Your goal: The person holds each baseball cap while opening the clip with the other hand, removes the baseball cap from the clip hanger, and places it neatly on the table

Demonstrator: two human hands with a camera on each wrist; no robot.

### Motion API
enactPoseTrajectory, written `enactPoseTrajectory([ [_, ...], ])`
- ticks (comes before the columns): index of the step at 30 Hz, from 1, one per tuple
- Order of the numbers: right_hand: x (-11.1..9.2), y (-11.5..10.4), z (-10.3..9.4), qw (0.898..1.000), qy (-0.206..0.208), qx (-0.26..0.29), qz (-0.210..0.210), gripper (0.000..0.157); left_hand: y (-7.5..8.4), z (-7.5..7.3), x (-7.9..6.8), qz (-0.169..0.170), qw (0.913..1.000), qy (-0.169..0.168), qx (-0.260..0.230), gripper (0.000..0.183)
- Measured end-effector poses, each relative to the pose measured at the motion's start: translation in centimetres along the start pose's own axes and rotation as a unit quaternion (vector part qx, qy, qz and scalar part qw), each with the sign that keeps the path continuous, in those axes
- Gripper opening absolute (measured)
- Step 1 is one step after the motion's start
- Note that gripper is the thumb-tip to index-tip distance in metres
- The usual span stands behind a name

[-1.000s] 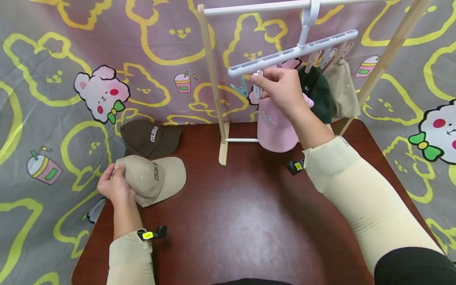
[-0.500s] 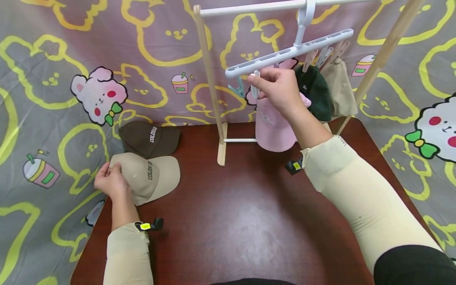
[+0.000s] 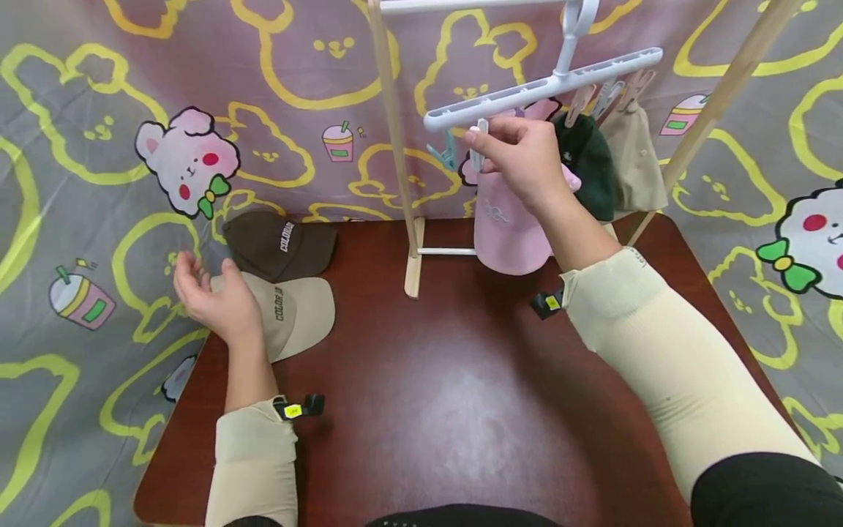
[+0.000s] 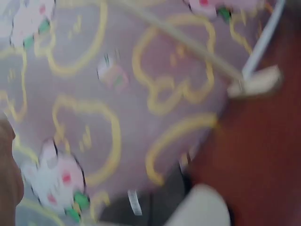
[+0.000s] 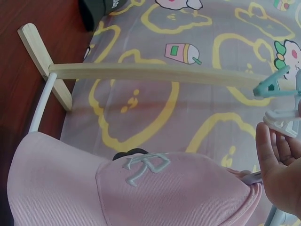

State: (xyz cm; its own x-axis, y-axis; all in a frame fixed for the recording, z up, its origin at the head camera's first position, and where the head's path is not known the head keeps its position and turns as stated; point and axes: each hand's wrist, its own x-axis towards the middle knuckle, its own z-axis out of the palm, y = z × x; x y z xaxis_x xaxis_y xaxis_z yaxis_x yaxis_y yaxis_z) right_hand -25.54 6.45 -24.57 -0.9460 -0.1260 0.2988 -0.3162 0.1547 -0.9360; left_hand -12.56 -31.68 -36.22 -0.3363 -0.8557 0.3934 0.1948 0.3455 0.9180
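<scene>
In the head view my left hand (image 3: 220,300), fingers parted, is over the crown of a beige cap (image 3: 306,311); whether it touches the cap is hard to tell. Behind that lies a dark brown cap (image 3: 263,245). My right hand (image 3: 523,154) pinches a white clothespin (image 3: 479,146) under the pale blue clip hanger (image 3: 540,89). In the right wrist view, a teal clothespin (image 5: 270,84) hangs beside the white clothespin (image 5: 282,123). A pink cap (image 3: 510,238) hangs behind my right hand, which partly covers it. The left wrist view is blurred, with the left hand (image 4: 10,174) at its edge.
The hanger hooks on a wooden-legged rack (image 3: 395,132) standing on the dark red table (image 3: 421,410). A dark green cap (image 3: 589,172) and another beige cap (image 3: 632,161) hang at its right end. A patterned curtain (image 3: 276,66) encloses the table.
My left hand has let go of the beige cap's back edge, spread its fingers and shifted right across the crown. The right hand keeps pinching the white clothespin.
</scene>
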Motion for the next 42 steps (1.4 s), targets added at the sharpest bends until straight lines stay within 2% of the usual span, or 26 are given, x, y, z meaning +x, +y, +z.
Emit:
enactPoseTrajectory([
  [3,-0.1,0.2,0.0,1.000,-0.001,0.006,0.005,0.025,3.1,2.0,-1.6,0.051,0.9958,-0.040,-0.066,0.042],
  [5,0.0,0.3,0.0,1.000,-0.001,0.010,0.006,0.026,4.6,3.7,-2.5,0.079,0.9880,-0.068,-0.114,0.038],
  [9,0.1,0.2,0.1,0.999,-0.001,0.030,0.011,0.023,6.6,7.2,-4.2,0.136,0.9631,-0.145,-0.182,0.031],
  [12,0.1,0.2,0.3,0.999,-0.005,0.030,0.011,0.022,8.2,9.3,-5.6,0.151,0.9434,-0.222,-0.195,0.033],
  [14,0.0,0.3,0.2,1.000,-0.006,0.023,0.011,0.024,9.4,10.7,-6.6,0.148,0.9298,-0.280,-0.188,0.036],
  [18,0.0,0.4,0.1,1.000,-0.005,0.007,0.014,0.023,11.7,13.3,-8.2,0.110,0.9049,-0.383,-0.150,0.044],
  [22,0.1,0.3,0.0,1.000,-0.002,0.008,0.015,0.023,13.6,15.2,-9.5,0.052,0.8821,-0.449,-0.132,0.049],
  [24,0.1,0.3,0.0,1.000,-0.003,0.009,0.012,0.025,14.5,15.8,-10.1,0.032,0.8747,-0.464,-0.137,0.049],
  [28,0.2,0.0,-0.1,1.000,-0.003,0.016,0.001,0.030,15.3,17.2,-11.0,0.010,0.8688,-0.470,-0.157,0.045],
  [32,0.3,-0.3,-0.2,1.000,-0.005,0.026,-0.007,0.030,15.4,18.3,-11.5,0.014,0.8705,-0.461,-0.171,0.032],
  [36,0.3,-0.4,-0.4,1.000,-0.015,0.020,-0.004,0.031,16.0,18.2,-11.8,0.015,0.8732,-0.450,-0.185,0.015],
  [40,0.1,-0.4,-0.8,1.000,-0.029,0.003,0.001,0.031,15.8,18.3,-11.8,0.006,0.8748,-0.447,-0.186,0.013],
  [42,-0.1,-0.3,-1.3,1.000,-0.024,-0.004,-0.009,0.031,15.7,18.5,-11.8,0.002,0.8733,-0.450,-0.186,0.016],
])
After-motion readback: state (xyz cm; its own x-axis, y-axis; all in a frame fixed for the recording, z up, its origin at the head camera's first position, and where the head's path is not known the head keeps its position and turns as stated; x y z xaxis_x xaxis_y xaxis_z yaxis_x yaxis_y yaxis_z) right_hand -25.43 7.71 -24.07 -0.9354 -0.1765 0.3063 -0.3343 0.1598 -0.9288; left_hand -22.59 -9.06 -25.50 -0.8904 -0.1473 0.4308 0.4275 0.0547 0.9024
